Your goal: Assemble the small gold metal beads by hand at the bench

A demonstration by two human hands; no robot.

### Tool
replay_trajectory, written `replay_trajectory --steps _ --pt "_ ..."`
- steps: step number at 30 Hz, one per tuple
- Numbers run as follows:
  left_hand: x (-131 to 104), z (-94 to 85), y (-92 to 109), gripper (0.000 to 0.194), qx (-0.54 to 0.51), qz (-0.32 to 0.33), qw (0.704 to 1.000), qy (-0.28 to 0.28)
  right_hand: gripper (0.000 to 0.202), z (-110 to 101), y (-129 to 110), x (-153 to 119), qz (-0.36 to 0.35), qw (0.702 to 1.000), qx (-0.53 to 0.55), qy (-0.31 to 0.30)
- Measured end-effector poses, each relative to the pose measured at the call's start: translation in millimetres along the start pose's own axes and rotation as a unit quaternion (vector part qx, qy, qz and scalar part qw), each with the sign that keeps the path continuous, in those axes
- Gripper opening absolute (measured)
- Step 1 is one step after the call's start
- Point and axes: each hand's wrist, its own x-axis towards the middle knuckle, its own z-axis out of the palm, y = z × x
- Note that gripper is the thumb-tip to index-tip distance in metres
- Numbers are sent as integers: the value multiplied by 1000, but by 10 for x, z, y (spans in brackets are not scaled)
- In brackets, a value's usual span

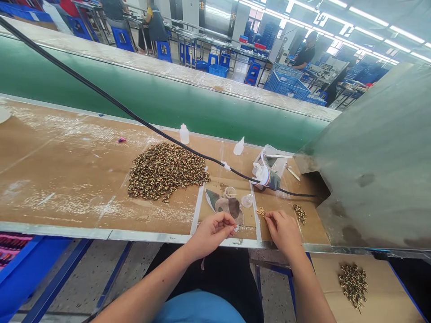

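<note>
Pieces (260, 211), tiny and pale tan, cluster by the right hand (284, 229).

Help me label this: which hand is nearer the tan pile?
Right. The right hand is at the edge of the tan pile; the left hand is farther off, to its left.

Left hand (215, 229) with hold unclear, white disc (4, 115) cut off

The left hand (218, 229) and right hand (284, 229) are bare, like the left forearm (158, 281) and right forearm (308, 285) behind them. Nearer the hands comes black legwear (235, 271), a small pale strip (202, 264) showing just below the left hand; farther back curves a blue top (198, 307).
</note>
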Motion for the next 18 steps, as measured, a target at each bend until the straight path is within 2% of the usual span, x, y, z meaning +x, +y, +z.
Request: replay_trajectory --steps 4,8,18 --pt "-2 0 6 27 5 -2 1000 -1 34 -24 3 -10 59 996 49 -34" --pt "0 8 26 25 6 -3 1000 -1 37 -35 -22 -15 97 991 85 -40" --pt "5 7 1 24 0 -4 1000 -1 45 12 -75 6 65 996 56 -3"
